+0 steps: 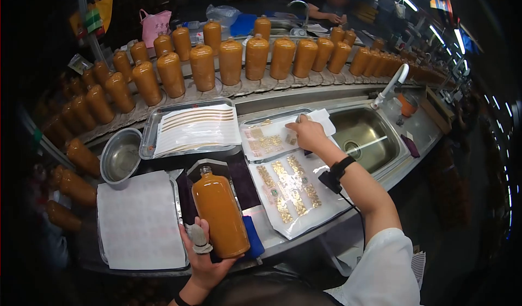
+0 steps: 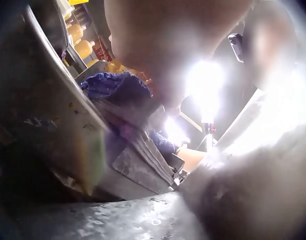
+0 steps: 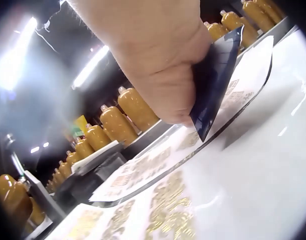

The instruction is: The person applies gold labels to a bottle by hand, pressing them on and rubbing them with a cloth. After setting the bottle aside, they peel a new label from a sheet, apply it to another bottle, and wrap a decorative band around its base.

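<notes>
A glossy caramel-brown bottle (image 1: pixel 220 211) lies tilted on a dark support, its clear neck pointing away from me. My left hand (image 1: pixel 206 268) grips its lower end, thumb along the left side and fingers at the base; grey wrapping covers one digit. My right hand (image 1: pixel 310 134) reaches over a sheet of gold decals (image 1: pixel 261 145), fingertips right at its surface. In the right wrist view, that hand holds a dark blue flat blade-like piece (image 3: pixel 218 80) against the palm. Nearer me, a tray holds wet decal strips (image 1: pixel 293 189) with gold lettering. The left wrist view is mostly blurred.
A metal sink (image 1: pixel 364 137) with a white faucet (image 1: pixel 392 85) is at right. Left stand a metal bowl (image 1: pixel 120 155), a tray of white strips (image 1: pixel 198 129) and a white-covered tray (image 1: pixel 141 224). Rows of brown bottles (image 1: pixel 230 61) line the back. A blue cloth (image 1: pixel 253 238) lies beside the bottle.
</notes>
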Available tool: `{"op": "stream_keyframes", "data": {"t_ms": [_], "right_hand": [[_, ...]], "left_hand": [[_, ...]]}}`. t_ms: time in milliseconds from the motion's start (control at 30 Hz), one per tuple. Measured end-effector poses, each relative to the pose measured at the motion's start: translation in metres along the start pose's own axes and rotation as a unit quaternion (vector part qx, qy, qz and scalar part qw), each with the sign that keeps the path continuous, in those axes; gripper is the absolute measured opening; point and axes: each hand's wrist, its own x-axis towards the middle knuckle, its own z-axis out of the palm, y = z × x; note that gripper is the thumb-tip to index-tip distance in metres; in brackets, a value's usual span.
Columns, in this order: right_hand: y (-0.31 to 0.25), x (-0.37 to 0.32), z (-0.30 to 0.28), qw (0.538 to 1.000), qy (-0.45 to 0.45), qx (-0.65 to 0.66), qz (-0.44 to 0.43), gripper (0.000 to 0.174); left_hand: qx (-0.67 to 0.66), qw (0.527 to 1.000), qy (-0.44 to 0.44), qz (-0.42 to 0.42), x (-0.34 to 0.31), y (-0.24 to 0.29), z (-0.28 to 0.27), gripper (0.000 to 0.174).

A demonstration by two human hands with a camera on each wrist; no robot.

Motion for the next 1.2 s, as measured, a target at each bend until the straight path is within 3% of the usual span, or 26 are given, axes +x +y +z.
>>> {"op": "stream_keyframes", "data": {"t_ms": [100,233,733,933,1100,1200], "right_hand": [[0.01,0.019,0.01,0.999,-0.035,0.005,-0.002,0.04],[0.017,0.027,0.012,0.998,-0.041,0.045,-0.007,0.017],[0.016,0.042,0.024,0.997,-0.036,0.061,0.008,0.013],[0.008,0.024,0.022,0.994,0.032,0.09,0.051,0.012],[-0.037,-0.014,-0.038,0.98,0.048,0.173,0.083,0.013],[-0.075,-0.04,-0.076,0.959,0.022,0.266,0.092,0.014]], "left_hand": [[0.003,1.0,0.0,0.004,0.001,-0.002,0.0,0.108],[-0.003,1.0,0.002,0.001,0.004,-0.004,0.0,0.107],[-0.02,1.0,0.016,0.009,0.005,-0.01,0.0,0.104],[-0.053,0.998,-0.009,0.02,0.005,-0.015,-0.009,0.107],[-0.132,0.991,0.006,-0.022,0.003,-0.025,-0.025,0.105],[-0.156,0.986,0.04,-0.049,0.012,-0.029,-0.042,0.089]]}}
